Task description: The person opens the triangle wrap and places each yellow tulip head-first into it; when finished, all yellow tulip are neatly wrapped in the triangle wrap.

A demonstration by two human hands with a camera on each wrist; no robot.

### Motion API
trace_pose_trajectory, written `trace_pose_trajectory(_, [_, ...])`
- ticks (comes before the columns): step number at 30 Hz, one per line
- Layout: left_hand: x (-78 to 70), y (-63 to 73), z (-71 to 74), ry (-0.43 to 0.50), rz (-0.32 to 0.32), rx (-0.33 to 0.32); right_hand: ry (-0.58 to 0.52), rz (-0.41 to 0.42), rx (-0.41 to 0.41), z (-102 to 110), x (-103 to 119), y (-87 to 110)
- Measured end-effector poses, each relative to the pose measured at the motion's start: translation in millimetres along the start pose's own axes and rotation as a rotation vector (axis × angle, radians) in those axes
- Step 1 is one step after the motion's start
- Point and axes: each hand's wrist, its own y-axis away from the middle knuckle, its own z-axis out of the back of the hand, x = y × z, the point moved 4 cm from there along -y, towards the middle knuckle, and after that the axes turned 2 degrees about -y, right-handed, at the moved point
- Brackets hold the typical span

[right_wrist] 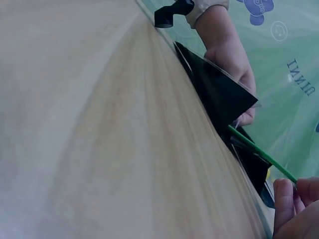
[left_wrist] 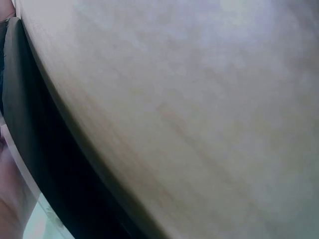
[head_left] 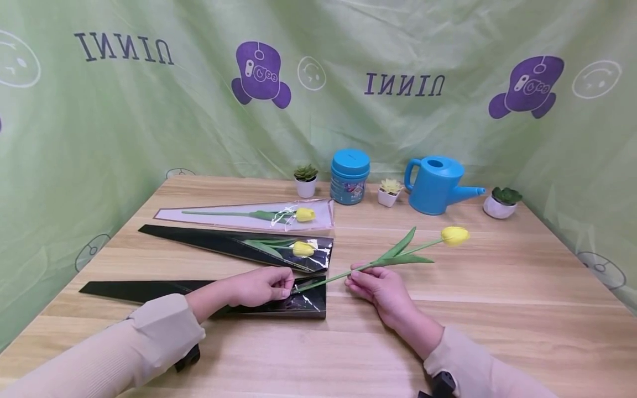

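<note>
A yellow artificial tulip with green leaves slants across the table, its bloom at the upper right. My right hand pinches its stem below the leaves between thumb and fingers. The lower stem reaches into the mouth of a black flower sleeve with a clear front. At that mouth my left hand, fingers curled, pinches the sleeve's film and covers part of it. In the left wrist view, only the sleeve's dark side and blurred tabletop fill most of the picture.
Behind lie a black sleeve and a white sleeve, each with a yellow tulip inside. Along the back stand a blue jar, a blue watering can and small potted succulents. A green printed curtain surrounds the table.
</note>
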Motion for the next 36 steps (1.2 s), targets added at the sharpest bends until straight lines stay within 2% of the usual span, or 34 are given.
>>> trace_pose_trajectory(8, [-0.7, 0.1, 0.1, -0.015, 0.001, -0.002, 0.084, -0.007, 0.131, -6.3, -3.9, 3.8])
trace_pose_trajectory(12, [-1.0, -0.2, 0.5, -0.017, 0.002, 0.0, 0.112, 0.0, 0.171, -8.8, -3.6, 5.2])
trace_pose_trajectory(25, [-2.6, 0.4, -0.2, -0.016, -0.034, -0.007, 0.202, -0.064, 0.256, -12.5, -7.3, 11.6])
trace_pose_trajectory(36, [-2.3, 0.8, 0.1, -0.03, -0.04, -0.003, 0.198, -0.055, 0.252, -7.9, -0.8, 10.7])
